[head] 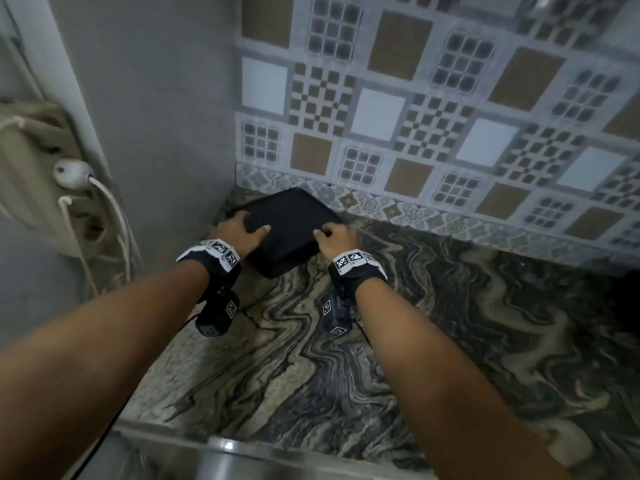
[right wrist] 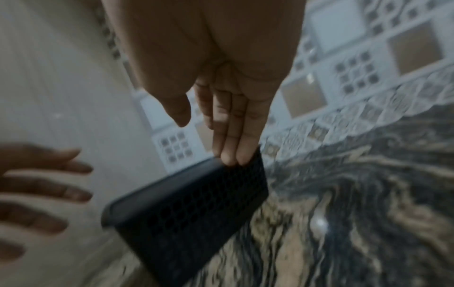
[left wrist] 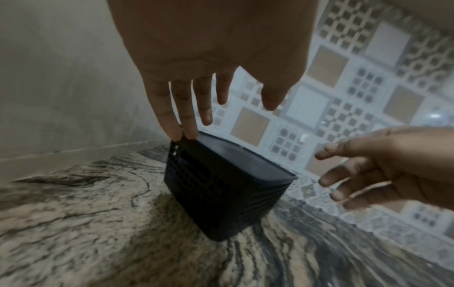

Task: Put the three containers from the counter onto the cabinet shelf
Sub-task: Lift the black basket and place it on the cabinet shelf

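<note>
A black square container (head: 291, 230) with a flat lid and perforated sides stands on the marble counter (head: 450, 323), pushed into the corner. My left hand (head: 239, 230) lies at its left edge with the thumb across the lid. In the left wrist view its straight fingertips (left wrist: 186, 134) touch the container's (left wrist: 221, 194) upper rim. My right hand (head: 337, 237) is at the right edge; in the right wrist view its straight fingers (right wrist: 230, 155) touch the container's (right wrist: 196, 213) side near the top. Neither hand is curled round it. Only this one container is in view.
A patterned tiled wall (head: 415, 98) runs behind the counter and a plain grey wall (head: 156, 116) closes the left side. A white plug with cables (head: 74, 173) hangs at far left. A steel rim (head: 225, 455) shows at the counter's near edge.
</note>
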